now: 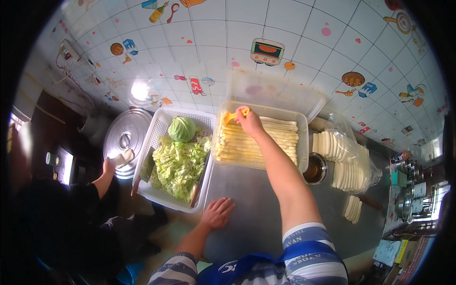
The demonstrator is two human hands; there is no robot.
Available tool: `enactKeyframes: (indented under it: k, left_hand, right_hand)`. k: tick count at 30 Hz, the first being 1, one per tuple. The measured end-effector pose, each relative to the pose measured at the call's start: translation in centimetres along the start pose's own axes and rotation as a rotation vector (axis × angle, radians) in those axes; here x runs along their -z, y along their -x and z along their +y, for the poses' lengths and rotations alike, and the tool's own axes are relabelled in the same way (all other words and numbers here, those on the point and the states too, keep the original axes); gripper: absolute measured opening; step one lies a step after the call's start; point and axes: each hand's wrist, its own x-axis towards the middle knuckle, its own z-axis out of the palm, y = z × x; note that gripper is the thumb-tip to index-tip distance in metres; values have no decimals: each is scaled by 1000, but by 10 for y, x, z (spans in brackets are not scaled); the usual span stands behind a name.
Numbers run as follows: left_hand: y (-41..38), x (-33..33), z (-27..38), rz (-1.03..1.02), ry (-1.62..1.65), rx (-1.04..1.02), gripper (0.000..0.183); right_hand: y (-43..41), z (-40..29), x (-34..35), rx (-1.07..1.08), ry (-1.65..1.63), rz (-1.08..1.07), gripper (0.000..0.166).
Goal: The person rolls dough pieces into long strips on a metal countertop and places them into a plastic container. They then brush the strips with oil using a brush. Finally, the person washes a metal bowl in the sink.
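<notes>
My right hand [251, 123] grips a yellow basting brush [231, 116] by its handle. The bristles touch the far left end of a row of long dough strips [245, 149], which lie side by side in a clear plastic container [303, 142]. Some strips have a yellowish, glossy surface. Palm down, my left hand [218, 214] rests with fingers apart on the steel tabletop [249, 199], near its left edge, holding nothing. A round metal bowl [315, 170] of brown liquid, perhaps oil, stands just right of the container.
White basket [160, 198] at left holds torn leaves [178, 167], a cabbage [181, 129] and a cleaver [146, 165]. Another person's hand [108, 166] reaches a lidded pot [126, 124]. More dough strips [331, 146], partly under plastic film [367, 171], lie right. A lid [270, 87] leans behind.
</notes>
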Motion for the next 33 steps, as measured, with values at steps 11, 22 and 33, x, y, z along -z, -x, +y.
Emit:
enactKeyframes:
  k: [11, 22, 33]
  left_hand:
    - [2, 4, 0, -22, -64, 22, 63]
    - [1, -1, 0, -17, -56, -16, 63]
    - [3, 4, 4, -20, -35, 20, 63]
  right_hand:
    - [45, 17, 201, -101, 983, 48, 22]
    - [85, -41, 13, 60, 665, -138, 27]
    - [125, -25, 170, -295, 955, -70, 33]
